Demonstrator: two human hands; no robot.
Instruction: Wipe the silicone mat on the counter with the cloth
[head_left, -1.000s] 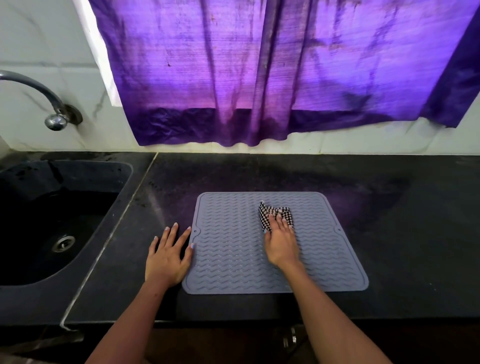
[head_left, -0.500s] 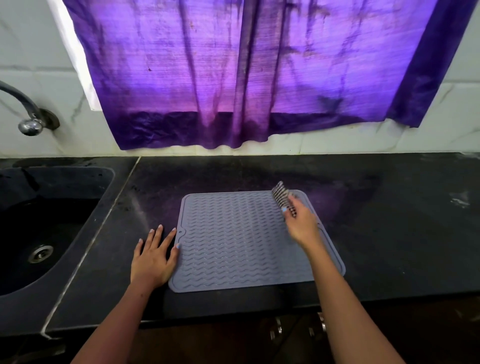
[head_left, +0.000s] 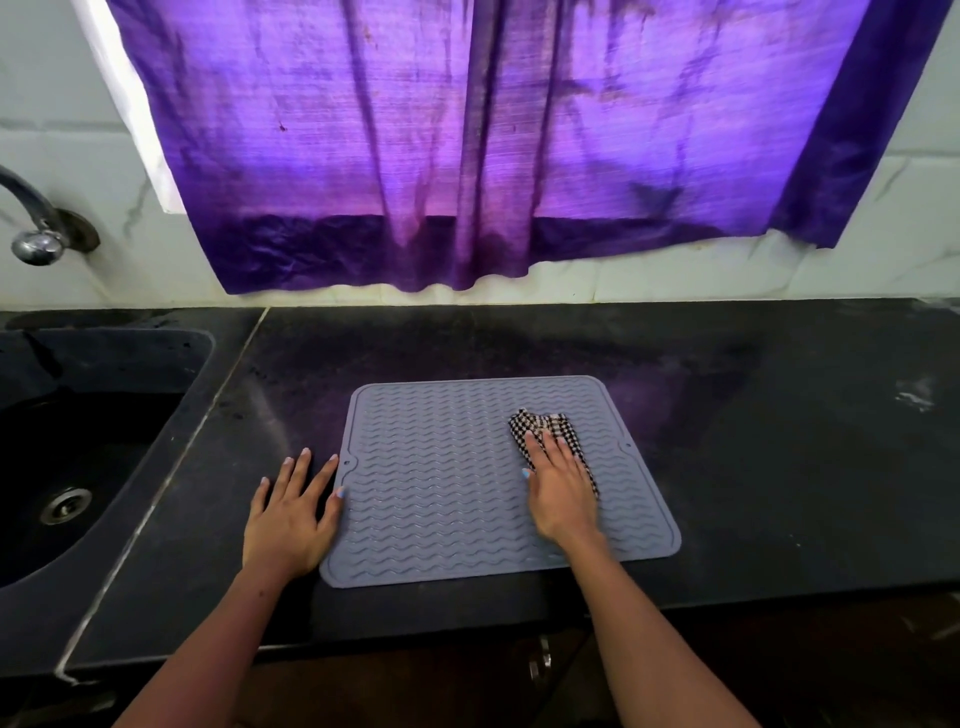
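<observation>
On the dark bench (head_left: 753, 493) before me lies the grey silicone mat (head_left: 441, 493), ribbed with wavy lines. My right hand (head_left: 561, 493) lies flat, fingers (head_left: 535, 447) stretched out, pressing the checked cloth (head_left: 545, 426) onto the mat's right half. My left hand (head_left: 288, 519) rests spread open on the bench, holding nothing, its thumb touching the mat's left edge. At the far left is the sink (head_left: 104, 358).

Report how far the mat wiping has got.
Done: cannot tell; no wiped patch shows on the mat. In hand: right hand presses the checked cloth flat on the mat's right half, left hand steadies its left edge. Left: likely the rest of the mat.
</observation>
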